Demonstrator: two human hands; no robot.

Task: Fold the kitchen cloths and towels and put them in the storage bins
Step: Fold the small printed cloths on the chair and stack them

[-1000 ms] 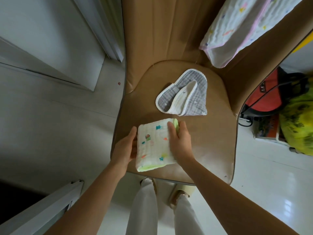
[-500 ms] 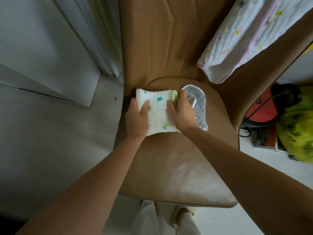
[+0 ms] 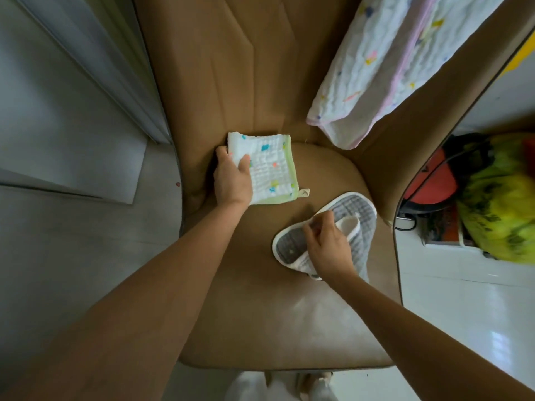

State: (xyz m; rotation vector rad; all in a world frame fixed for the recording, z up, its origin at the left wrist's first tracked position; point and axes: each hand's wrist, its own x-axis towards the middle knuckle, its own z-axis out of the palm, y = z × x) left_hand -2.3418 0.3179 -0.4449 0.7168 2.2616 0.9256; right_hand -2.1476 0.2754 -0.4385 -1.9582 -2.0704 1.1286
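A folded white cloth point(image 3: 270, 169) with coloured specks and a green edge lies at the back left of the tan chair seat point(image 3: 260, 314). My left hand point(image 3: 233, 178) rests on its left side, thumb on top and fingers curled around its left edge. To the right lies a rounded grey checked cloth point(image 3: 354, 224) with a white rim, partly folded. My right hand point(image 3: 327, 247) is on it, fingers pinching its white inner fold. A white towel point(image 3: 390, 62) with a pink edge hangs over the chair's right armrest.
The chair back point(image 3: 231, 68) rises behind the cloths. A grey wall and door frame point(image 3: 72, 96) stand to the left. On the right, on the white floor point(image 3: 463, 314), are a red object point(image 3: 428, 183) and a yellow-green bag point(image 3: 503, 198). No storage bin is in view.
The folded speckled cloth has gone from the seat's front to its back left. My right hand has left it and come down on the grey checked cloth.
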